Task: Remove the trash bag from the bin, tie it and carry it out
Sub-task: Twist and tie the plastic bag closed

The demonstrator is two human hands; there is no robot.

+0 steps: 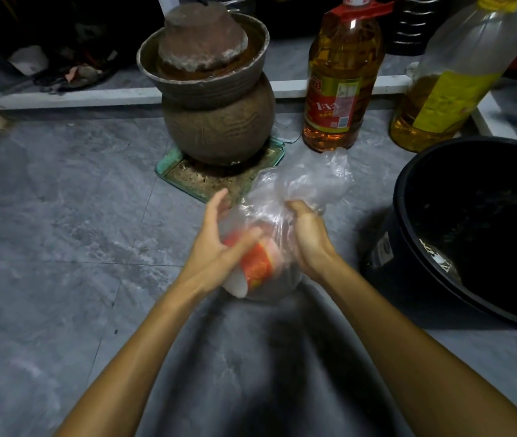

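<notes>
Both hands are at the trash bag [309, 181]: the right hand [307, 236] clutches its gathered neck, while the left hand [216, 244] lies open-fingered against its side, over a red cup [258, 268] inside. The bag sits on the floor [61, 216] just left of the black bin [383, 252], so removal looks done. No knot shows yet; tying and carrying out remain. Behind stand a clay jar [219, 121] and oil bottles [342, 74].

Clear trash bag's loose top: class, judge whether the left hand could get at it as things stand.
Probably yes. The left hand is open beside the clear trash bag, just below its loose top; the right hand grips the neck from the other side, leaving the way free.
</notes>
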